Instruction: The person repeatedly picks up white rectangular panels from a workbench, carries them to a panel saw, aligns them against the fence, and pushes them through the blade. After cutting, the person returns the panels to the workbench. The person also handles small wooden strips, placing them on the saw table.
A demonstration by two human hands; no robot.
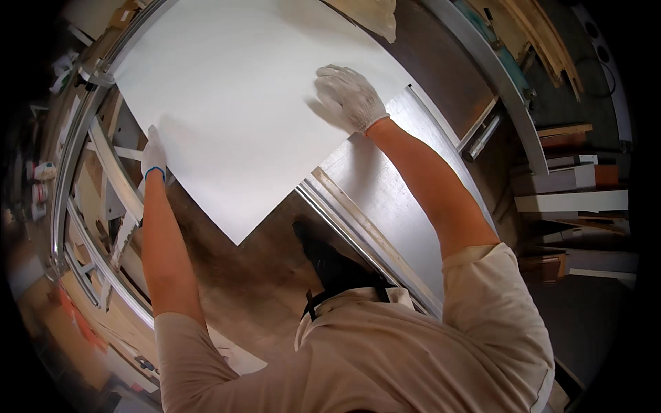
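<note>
Nearest the camera we see the person's beige shirt [420, 344], with both bare forearms reaching forward from its sleeves. Ahead of it lies a large white sheet [227, 117], set obliquely, one corner pointing back toward the body above the brown floor [227, 282]. Its right part overlaps a metal table [392, 182]; the far end runs out of the top of the view, so we cannot tell which axis is the longer.

We note the governing relation: the sheet extends forward from between the two arms, with one hand at its margin and one over its face. The gloved left hand [153, 154] is at the left edge and nearer the projecting corner. Part of it is hidden, and we cannot tell whether it pinches the edge. The gloved right hand [350, 98] is farther forward, palm down over the upper face near the right margin, its fingers extended, lightly bent and close together. We judge that any turning of the sheet would depend on this uneven placement.
</note>
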